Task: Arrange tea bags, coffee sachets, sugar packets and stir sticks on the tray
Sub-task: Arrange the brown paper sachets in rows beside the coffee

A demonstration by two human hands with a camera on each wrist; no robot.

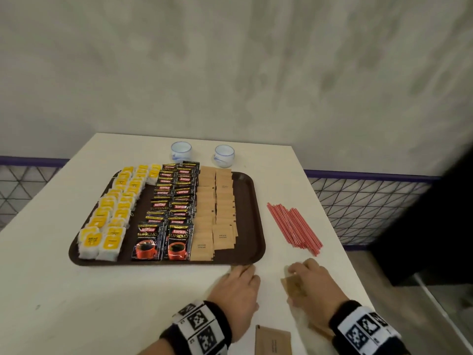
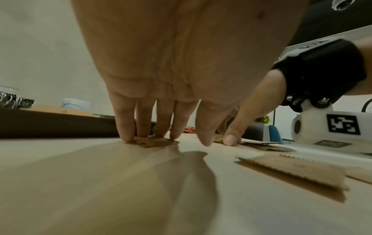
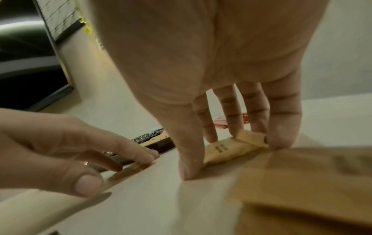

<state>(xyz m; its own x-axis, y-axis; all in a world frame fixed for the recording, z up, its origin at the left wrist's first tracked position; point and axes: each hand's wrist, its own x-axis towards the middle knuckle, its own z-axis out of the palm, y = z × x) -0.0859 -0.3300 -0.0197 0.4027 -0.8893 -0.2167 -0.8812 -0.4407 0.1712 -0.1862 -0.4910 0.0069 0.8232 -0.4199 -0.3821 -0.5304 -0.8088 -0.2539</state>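
Observation:
A brown tray (image 1: 246,183) holds rows of yellow-tagged tea bags (image 1: 112,216), black coffee sachets (image 1: 171,201) and brown sugar packets (image 1: 217,208). Red stir sticks (image 1: 294,226) lie in a bundle on the table to the tray's right. My left hand (image 1: 238,283) is at the tray's front right corner, its straight fingers (image 2: 124,127) pressing a loose sugar packet (image 2: 155,142) flat on the table. My right hand (image 1: 312,280) pinches another sugar packet (image 3: 221,151) between its thumb and fingers, and the packet bulges upward.
Two white cups (image 1: 181,150) (image 1: 224,155) stand behind the tray. More loose sugar packets (image 1: 272,340) (image 2: 292,171) lie on the white table near my wrists. The table's right edge (image 1: 358,265) is close to my right hand, with a wire mesh beyond it.

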